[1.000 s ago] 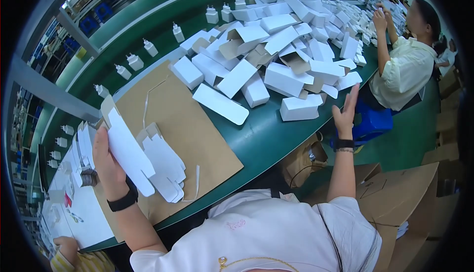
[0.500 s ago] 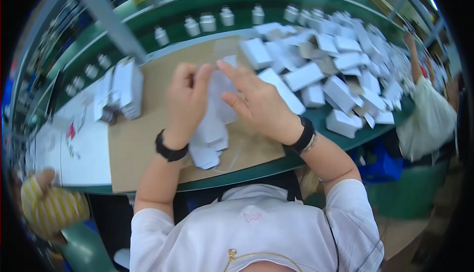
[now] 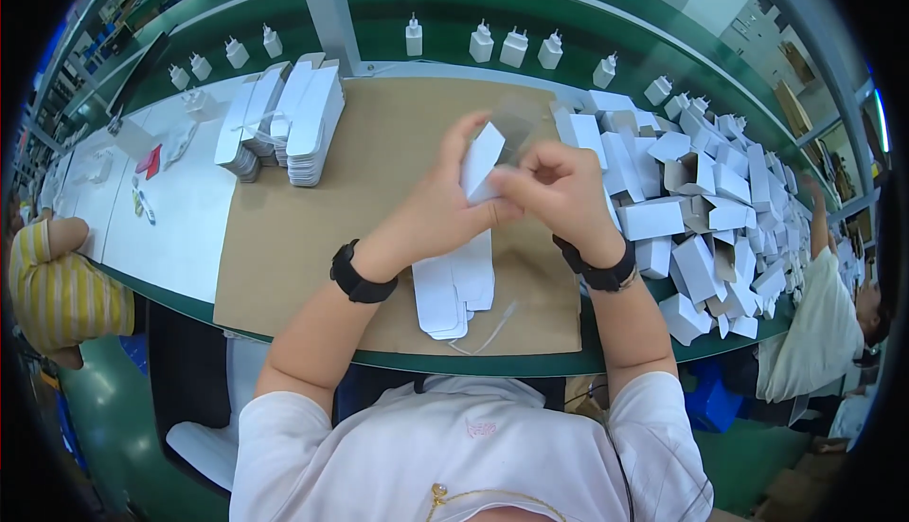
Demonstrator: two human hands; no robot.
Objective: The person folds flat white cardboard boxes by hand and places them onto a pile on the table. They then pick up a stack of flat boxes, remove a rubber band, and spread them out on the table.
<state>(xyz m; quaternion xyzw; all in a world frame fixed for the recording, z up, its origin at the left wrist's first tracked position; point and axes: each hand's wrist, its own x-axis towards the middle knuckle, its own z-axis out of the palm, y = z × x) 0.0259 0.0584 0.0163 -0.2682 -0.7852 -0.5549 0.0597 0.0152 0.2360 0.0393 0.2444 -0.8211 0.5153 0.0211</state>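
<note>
Above the brown cardboard sheet (image 3: 379, 124), my left hand (image 3: 431, 214) is closed round a small white paper box (image 3: 483, 153). My right hand (image 3: 568, 195) is closed, its thumb and curled fingers pressed against the box's right side. A grey, see-through blur at the box's upper end looks like a flap in motion; its exact shape cannot be made out. Below my hands, several flat white cartons (image 3: 454, 285) lie in a loose stack on the cardboard, partly hidden by my left hand and wrist. A thin clear strip (image 3: 492, 328) lies beside them.
A big heap of white boxes (image 3: 653, 219) fills the right side of the green table. Bundled flat cartons (image 3: 312, 124) stand at the left. White plug adapters (image 3: 514, 46) line the back ledge. Co-workers sit at left (image 3: 71, 285) and right (image 3: 814, 333).
The view has swung left, so things sit further right. My hands, apart and blurred over the flat cartons before, now meet round a raised white box.
</note>
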